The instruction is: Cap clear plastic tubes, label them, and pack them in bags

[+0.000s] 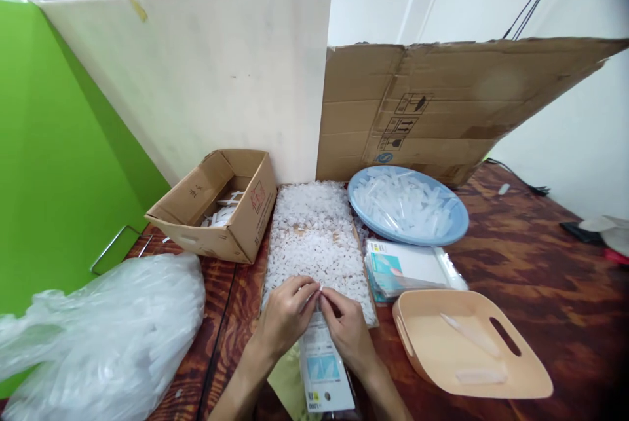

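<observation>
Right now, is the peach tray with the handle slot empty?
No, two translucent pieces lie in the peach tray.

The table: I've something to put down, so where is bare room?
Bare wood shows right of the basin and tray; a narrower strip lies between the bag and the left hand. Crowded: the middle, with white pieces, packs and basin.

The left hand (285, 313) and right hand (350, 326) pinch the far end of a printed packet (325, 372) (white and blue); rightward, a peach tray (432, 342) holds 2 translucent pieces (481, 376).
</observation>
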{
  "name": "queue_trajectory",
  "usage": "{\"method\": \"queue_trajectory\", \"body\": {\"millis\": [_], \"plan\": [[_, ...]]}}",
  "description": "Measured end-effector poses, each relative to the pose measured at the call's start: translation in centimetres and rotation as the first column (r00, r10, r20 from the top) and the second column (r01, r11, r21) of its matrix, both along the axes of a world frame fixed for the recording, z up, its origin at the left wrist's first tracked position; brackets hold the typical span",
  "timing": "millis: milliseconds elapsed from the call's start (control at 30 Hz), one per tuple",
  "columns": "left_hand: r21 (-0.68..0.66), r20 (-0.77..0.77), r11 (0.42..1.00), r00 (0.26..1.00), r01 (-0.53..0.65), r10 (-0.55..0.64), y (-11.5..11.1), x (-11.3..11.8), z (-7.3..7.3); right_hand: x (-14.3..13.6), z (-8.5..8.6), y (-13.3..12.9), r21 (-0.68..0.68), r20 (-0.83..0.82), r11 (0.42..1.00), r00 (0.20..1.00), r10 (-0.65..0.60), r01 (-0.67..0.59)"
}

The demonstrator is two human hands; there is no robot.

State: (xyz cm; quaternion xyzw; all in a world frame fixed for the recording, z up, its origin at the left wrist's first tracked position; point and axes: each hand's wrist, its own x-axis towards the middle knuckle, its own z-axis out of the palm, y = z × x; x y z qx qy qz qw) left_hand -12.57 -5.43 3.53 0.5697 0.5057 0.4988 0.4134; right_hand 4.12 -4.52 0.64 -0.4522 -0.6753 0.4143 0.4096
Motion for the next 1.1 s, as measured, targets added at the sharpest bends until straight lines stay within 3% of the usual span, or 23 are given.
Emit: {"method": "queue_trajectory", "body": {"millis": [67, 133, 200, 267, 333, 467, 567, 633, 700, 867, 933, 1100], "plan": [[0.058, -0.088, 0.997, 0.995, 0.044, -0.039, 0.2, -0.2, -0.4, 0.1, -0.1, -0.1, 0.027, 0.032, 1.000, 0.999, 0.013, -0.014], [0.165, -0.285, 0.979, 0.956, 0.120, -0.069, 0.2, -0.3, -1.1, 0.2, -0.3, -0.1, 0.057, 0.056, 0.998, 0.998, 0.030, -0.033], [0.267, -0.525, 0.938, 0.850, 0.220, -0.050, 0.3, -0.4, -1.6, 0.3, -0.5, -0.2, 0.083, 0.077, 0.995, 0.996, 0.045, -0.052], [0.328, -0.654, 0.907, 0.756, 0.263, 0.018, 0.5, -0.6, -1.6, 0.3, -0.6, -0.2, 0.094, 0.082, 0.994, 0.995, 0.051, -0.058], [0.364, -0.627, 0.908, 0.775, 0.206, 0.076, 0.9, -1.2, -0.8, 0.3, -0.5, -0.3, 0.091, 0.066, 0.995, 0.997, 0.033, -0.039], [0.368, -0.436, 0.930, 0.884, 0.003, 0.170, 1.6, -3.2, 2.5, 0.6, 0.1, -0.2, 0.048, 0.019, 0.998, 0.999, -0.046, 0.045], [0.366, -0.473, 0.926, 0.876, 0.098, 0.094, 1.7, -3.6, 3.9, 0.7, 0.6, 0.0, 0.054, 0.005, 0.997, 0.999, -0.050, 0.050], [0.348, -0.559, 0.907, 0.829, 0.239, -0.004, 1.5, -2.9, 3.8, 0.6, 0.7, 0.2, 0.089, 0.005, 0.996, 1.000, -0.019, 0.019], [0.337, -0.646, 0.886, 0.762, 0.319, -0.028, 1.4, -1.8, 2.9, 0.5, 0.7, 0.3, 0.135, 0.017, 0.991, 1.000, 0.003, -0.006], [0.348, -0.737, 0.876, 0.675, 0.334, 0.035, 1.3, -0.2, 1.1, 0.3, 0.3, 0.2, 0.199, 0.057, 0.980, 0.998, 0.001, -0.013], [0.345, -0.713, 0.884, 0.701, 0.316, 0.027, 1.5, -0.2, 1.2, 0.4, 0.2, 0.2, 0.204, 0.053, 0.979, 0.999, 0.001, -0.012], [0.304, -0.483, 0.937, 0.875, 0.172, -0.004, 2.2, -1.3, 2.9, 0.8, 0.7, 0.2, 0.191, -0.025, 0.979, 0.998, -0.064, 0.068]]}}
